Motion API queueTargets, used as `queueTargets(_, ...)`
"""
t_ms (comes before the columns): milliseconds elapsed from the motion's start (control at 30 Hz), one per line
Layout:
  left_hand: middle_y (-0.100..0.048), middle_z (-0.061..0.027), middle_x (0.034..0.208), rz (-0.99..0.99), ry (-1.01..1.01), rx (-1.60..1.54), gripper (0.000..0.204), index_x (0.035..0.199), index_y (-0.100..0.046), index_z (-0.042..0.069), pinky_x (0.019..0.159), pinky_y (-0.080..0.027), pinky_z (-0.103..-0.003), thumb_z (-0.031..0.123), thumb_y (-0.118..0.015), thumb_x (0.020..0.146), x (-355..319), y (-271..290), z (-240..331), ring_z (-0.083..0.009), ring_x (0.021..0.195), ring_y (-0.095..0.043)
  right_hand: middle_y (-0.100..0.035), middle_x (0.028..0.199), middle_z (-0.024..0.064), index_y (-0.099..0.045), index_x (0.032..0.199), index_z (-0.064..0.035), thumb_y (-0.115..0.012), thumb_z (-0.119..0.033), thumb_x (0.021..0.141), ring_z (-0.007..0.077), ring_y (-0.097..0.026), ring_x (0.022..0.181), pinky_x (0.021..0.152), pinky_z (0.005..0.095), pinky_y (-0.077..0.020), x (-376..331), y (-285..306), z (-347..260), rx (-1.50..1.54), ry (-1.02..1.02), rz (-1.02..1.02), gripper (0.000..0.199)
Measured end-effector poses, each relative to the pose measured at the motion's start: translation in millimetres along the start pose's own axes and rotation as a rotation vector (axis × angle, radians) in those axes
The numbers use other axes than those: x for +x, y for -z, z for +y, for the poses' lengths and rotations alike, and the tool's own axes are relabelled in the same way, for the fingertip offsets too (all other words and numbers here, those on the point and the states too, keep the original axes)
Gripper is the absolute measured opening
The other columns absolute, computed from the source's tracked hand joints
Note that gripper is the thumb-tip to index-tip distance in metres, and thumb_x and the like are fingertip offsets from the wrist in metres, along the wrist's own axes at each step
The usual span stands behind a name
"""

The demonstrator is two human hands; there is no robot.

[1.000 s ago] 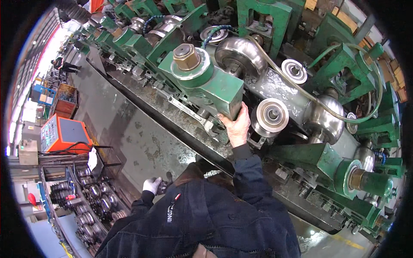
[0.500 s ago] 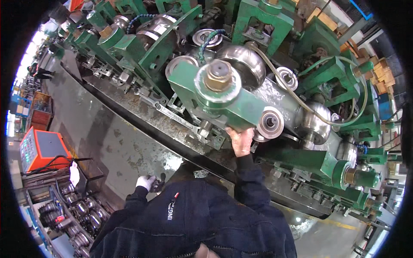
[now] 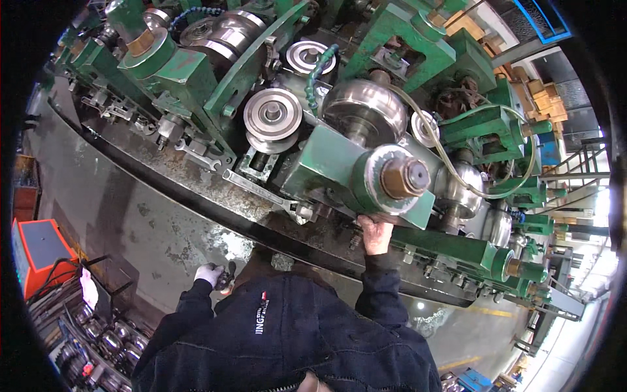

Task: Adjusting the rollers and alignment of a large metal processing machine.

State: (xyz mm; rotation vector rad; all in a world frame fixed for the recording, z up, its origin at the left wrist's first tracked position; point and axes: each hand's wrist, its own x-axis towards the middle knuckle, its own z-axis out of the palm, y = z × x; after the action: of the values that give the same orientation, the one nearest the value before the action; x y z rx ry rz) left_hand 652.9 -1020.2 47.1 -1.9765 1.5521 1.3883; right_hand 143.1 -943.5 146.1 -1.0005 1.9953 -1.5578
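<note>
My left hand (image 3: 208,274), in a pale glove, is low at the left of my body. It is closed around a dark metal tool with a black handle (image 3: 226,279); its exact kind is unclear. My bare right hand (image 3: 376,235) reaches up against the lower edge of a green roller stand (image 3: 330,163) topped by a large bolt and nut (image 3: 406,178). The right fingers look curled, and their tips are hidden by the stand. Left of that hand, a combination wrench (image 3: 258,189) lies along the machine bed. Behind the stand sits a shiny forming roller (image 3: 366,111).
A grooved side roller (image 3: 272,119) stands left of the green stand. A second wrench (image 3: 196,155) lies further left on the bed. A clear hose (image 3: 450,157) loops over the rollers. At lower left are an orange control box (image 3: 42,255) and loose rollers (image 3: 111,336).
My view has shifted, so the green stand appears further right and the side roller shows fully. My right hand stays at the stand's lower edge; my left keeps its tool.
</note>
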Motion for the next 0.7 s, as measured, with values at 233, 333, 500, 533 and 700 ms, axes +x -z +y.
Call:
queueTargets(233, -0.072, -0.0241, 0.092, -0.016, -0.101, 0.070, 0.051, 0.097, -0.073, 0.000, 0.082, -0.054, -0.042, 0.048, -0.067, 0.084, 54, 4, -17, -0.0369, 0.093, -0.071, -0.063, 0.123, 0.0116, -0.054, 0.132, -0.0002, -0.076, -0.009, 0.085, 0.0203, -0.060, 0.110, 0.094, 0.0354, -0.0496, -5, -4, -17, 0.046, -0.041, -0.001, 0.053)
queueTargets(333, -0.072, -0.0238, 0.092, -0.040, -0.099, 0.045, 0.050, 0.097, -0.073, 0.000, 0.082, -0.054, -0.042, 0.048, -0.068, 0.084, 46, 20, 8, -0.0365, 0.094, -0.071, -0.062, 0.130, 0.0122, -0.055, 0.137, -0.0034, -0.079, -0.016, 0.084, 0.0252, -0.058, 0.119, 0.102, 0.0412, -0.0455, -1, 1, -23, -0.313, 0.083, -0.010, 0.060)
queueTargets(500, -0.074, -0.0199, 0.092, -0.016, -0.181, 0.113, 0.041, 0.102, -0.074, 0.004, 0.081, -0.055, -0.043, 0.042, -0.067, 0.088, 83, 11, -21, -0.0359, 0.090, -0.071, -0.063, 0.132, 0.0149, -0.059, 0.134, -0.0027, -0.083, -0.020, 0.079, 0.0289, -0.058, 0.121, 0.106, 0.0429, -0.0421, -4, 2, -18, -0.249, -0.027, 0.089, 0.062)
queueTargets(533, -0.073, -0.0200, 0.093, -0.017, -0.186, 0.140, 0.042, 0.103, -0.075, 0.004, 0.082, -0.055, -0.043, 0.043, -0.066, 0.088, 88, 10, -26, -0.0362, 0.091, -0.071, -0.063, 0.131, 0.0149, -0.059, 0.134, -0.0027, -0.085, -0.022, 0.077, 0.0294, -0.058, 0.120, 0.106, 0.0428, -0.0420, -1, 0, -33, -0.293, -0.067, 0.069, 0.065)
queueTargets(700, -0.073, -0.0207, 0.094, -0.113, -0.105, 0.110, 0.049, 0.101, -0.075, 0.005, 0.084, -0.054, -0.045, 0.050, -0.064, 0.087, 130, -10, -58, -0.0371, 0.092, -0.071, -0.060, 0.136, 0.0149, -0.058, 0.135, -0.0043, -0.086, -0.029, 0.076, 0.0306, -0.055, 0.125, 0.110, 0.0442, -0.0389, -4, 17, 2, -0.580, 0.093, 0.058, 0.071)
